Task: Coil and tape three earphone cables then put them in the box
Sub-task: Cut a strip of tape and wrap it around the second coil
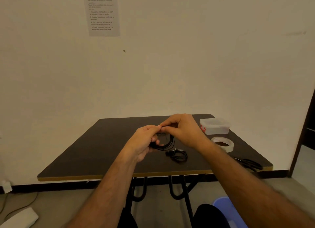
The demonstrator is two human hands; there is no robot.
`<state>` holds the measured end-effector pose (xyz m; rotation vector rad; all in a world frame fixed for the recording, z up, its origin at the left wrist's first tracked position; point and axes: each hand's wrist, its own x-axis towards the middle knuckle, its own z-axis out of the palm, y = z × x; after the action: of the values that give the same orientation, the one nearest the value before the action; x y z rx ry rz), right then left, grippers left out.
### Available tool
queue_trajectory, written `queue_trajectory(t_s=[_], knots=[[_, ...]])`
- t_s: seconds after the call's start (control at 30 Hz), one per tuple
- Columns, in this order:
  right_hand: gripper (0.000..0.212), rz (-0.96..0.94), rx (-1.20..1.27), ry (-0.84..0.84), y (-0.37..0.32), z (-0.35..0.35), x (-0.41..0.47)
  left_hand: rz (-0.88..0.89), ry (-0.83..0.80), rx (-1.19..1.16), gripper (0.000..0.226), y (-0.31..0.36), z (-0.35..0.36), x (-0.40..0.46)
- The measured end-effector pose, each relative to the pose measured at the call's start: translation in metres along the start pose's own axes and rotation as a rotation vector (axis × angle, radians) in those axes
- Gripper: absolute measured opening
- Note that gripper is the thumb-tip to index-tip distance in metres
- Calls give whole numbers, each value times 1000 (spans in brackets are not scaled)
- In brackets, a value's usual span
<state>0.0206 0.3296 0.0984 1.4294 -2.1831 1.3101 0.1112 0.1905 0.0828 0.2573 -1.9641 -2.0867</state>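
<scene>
nearest the camera, two bare forearms reaching up from the bottom edge toward the middle of a dark square table (95, 152). left hand (144, 142) curled around a coil of black earphone cable (166, 143), held just above the tabletop, loops hanging below the fingers. right hand (181, 129) raised beside it, thumb and fingertips pinched together at the top of the same coil, touching the left hand's fingertips; too small and blurred to tell whether a bit of tape sits in the pinch. just near and right of the held coil, a second black cable bundle (178, 155) lying on the table, apart from both hands. at the far right corner, a clear plastic box (215, 126) with lid on and a red clasp. just nearer than the box, a roll of clear tape (223, 143) lying flat. near the right edge, black scissors (249, 163). on the far wall, upper left, a printed sheet (102, 12), text unreadable. under the table, black metal legs and grey floor.
</scene>
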Motion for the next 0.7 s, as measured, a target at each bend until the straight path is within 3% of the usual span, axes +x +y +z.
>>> queue_trajectory(t_s=[0.13, 0.33, 0.5, 0.7], knots=[[6, 165, 212, 31, 16, 17, 1, 35, 8, 36, 26, -20, -8, 7], [7, 375, 379, 2, 39, 47, 8, 129, 75, 298, 21, -49, -26, 28], [8, 601, 513, -133, 69, 60, 18, 23, 43, 389, 27, -62, -33, 52], [10, 704, 487, -172, 95, 81, 23, -174, 24, 391, 21, -78, -41, 79]])
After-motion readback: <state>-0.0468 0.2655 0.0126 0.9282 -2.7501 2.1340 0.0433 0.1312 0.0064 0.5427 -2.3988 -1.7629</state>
